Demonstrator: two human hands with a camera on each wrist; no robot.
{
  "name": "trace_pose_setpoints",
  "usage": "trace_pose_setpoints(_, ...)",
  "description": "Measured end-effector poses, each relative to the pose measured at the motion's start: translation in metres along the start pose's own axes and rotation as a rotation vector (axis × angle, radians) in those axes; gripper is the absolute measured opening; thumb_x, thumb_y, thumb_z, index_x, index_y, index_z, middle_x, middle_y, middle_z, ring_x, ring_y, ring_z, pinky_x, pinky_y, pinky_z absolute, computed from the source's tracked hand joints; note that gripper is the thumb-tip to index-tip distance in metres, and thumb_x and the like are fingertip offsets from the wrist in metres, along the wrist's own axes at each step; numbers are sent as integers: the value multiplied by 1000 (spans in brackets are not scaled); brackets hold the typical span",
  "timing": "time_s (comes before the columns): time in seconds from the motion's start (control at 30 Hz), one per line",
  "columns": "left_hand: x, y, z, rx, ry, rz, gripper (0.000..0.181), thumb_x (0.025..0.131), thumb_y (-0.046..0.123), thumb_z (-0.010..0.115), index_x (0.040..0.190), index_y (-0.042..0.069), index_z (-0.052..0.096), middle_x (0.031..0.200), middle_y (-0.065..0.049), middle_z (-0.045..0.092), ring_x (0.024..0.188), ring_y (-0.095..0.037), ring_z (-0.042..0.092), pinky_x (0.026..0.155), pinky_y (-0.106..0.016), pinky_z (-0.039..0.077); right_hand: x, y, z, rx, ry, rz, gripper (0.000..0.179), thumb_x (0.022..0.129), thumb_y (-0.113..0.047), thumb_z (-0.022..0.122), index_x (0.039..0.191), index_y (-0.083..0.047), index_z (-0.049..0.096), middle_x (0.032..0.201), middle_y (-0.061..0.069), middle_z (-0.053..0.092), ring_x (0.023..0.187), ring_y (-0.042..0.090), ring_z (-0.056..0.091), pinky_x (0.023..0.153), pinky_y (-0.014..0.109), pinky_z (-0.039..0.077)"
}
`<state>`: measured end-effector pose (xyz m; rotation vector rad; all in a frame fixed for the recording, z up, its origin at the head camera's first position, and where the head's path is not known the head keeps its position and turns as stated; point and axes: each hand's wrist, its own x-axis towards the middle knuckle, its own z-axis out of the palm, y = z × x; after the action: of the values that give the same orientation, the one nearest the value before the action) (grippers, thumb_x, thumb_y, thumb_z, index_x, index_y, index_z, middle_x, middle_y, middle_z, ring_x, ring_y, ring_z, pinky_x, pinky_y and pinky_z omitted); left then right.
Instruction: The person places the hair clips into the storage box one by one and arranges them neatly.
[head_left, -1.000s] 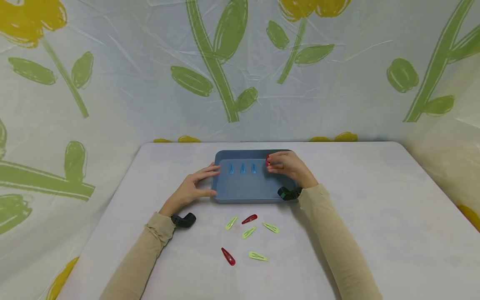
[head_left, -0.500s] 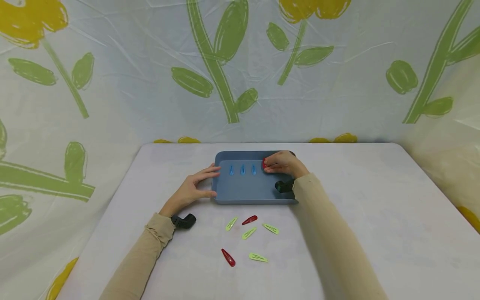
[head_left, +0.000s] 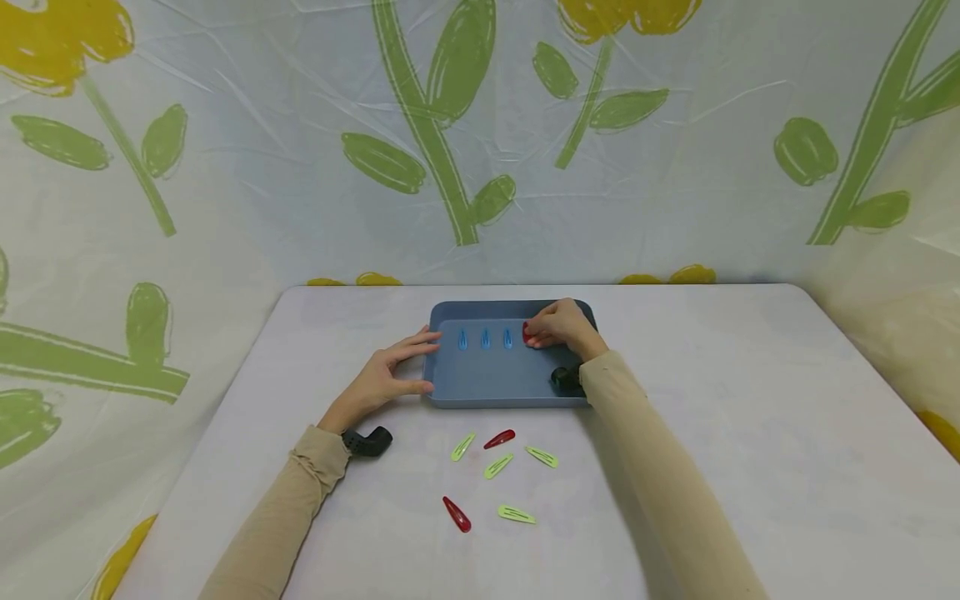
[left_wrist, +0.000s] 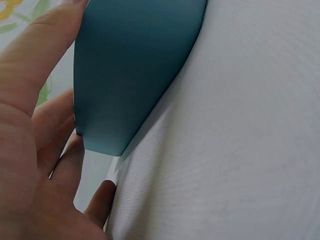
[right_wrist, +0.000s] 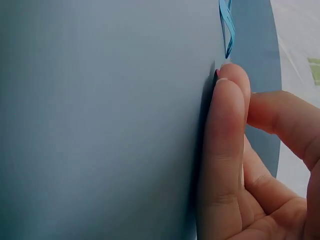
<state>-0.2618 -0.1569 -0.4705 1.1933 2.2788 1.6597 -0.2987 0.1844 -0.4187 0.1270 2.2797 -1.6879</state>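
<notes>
My right hand (head_left: 567, 327) pinches a red snap hair clip (head_left: 527, 333) low over the right part of a blue-grey tray (head_left: 480, 379). The fingers mostly cover this clip in the right wrist view. Left of it, three blue hair clips (head_left: 485, 339) lie in a row in the tray, all upright in the head view. My left hand (head_left: 377, 379) rests against the tray's left side, its fingers extended over the rim and its thumb near the front corner. In the left wrist view the thumb (left_wrist: 45, 50) lies along the tray wall (left_wrist: 130, 75).
On the white table in front of the tray lie two red hair clips, one nearer the tray (head_left: 499, 438) and one nearer me (head_left: 457, 514). Several yellow-green hair clips (head_left: 498, 466) are scattered around them. A flower-printed sheet (head_left: 300, 167) hangs behind the table.
My right hand has moved left and down with the red hair clip, bringing it beside the row of blue clips. The left hand and the loose clips have stayed put.
</notes>
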Motion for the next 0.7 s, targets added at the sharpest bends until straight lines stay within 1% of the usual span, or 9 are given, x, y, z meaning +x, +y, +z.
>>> trace_pose_setpoints(0.2,0,1,0,-16,-2,1,68,79,1,82,140,-7,52,153,-14,42,150,-26,19,121,-40,19,-1,2,-1,-32,15,-16,19,87,3,70,101,15,67,73,13,70,58,14,68,62,27,60)
trace_pose_setpoints(0.4,0,2,1,-8,1,-8,68,79,-2,81,139,-9,51,153,-16,41,150,-30,18,121,-37,19,-3,1,-3,-35,-7,-17,18,86,4,70,100,15,66,74,14,70,58,15,69,61,28,60)
trace_pose_setpoints(0.5,1,4,1,8,4,-21,68,78,-5,81,139,-10,51,154,-19,40,150,-33,17,121,-35,18,-4,0,-4,-22,-22,5,19,86,4,69,101,15,65,74,15,70,58,15,68,60,28,60)
trace_pose_setpoints(0.57,1,7,2,9,3,-28,67,78,-6,80,138,-12,51,153,-21,39,150,-36,16,121,-36,17,-5,-1,-4,-18,-34,21,21,87,4,69,103,15,64,75,15,70,57,14,68,60,27,59)
trace_pose_setpoints(0.7,1,21,2,-2,-5,-41,65,79,-5,80,137,-14,51,152,-25,38,149,-39,16,121,-37,17,-5,-2,-6,-28,-45,47,26,88,3,69,109,16,62,76,15,70,57,13,68,61,26,59)
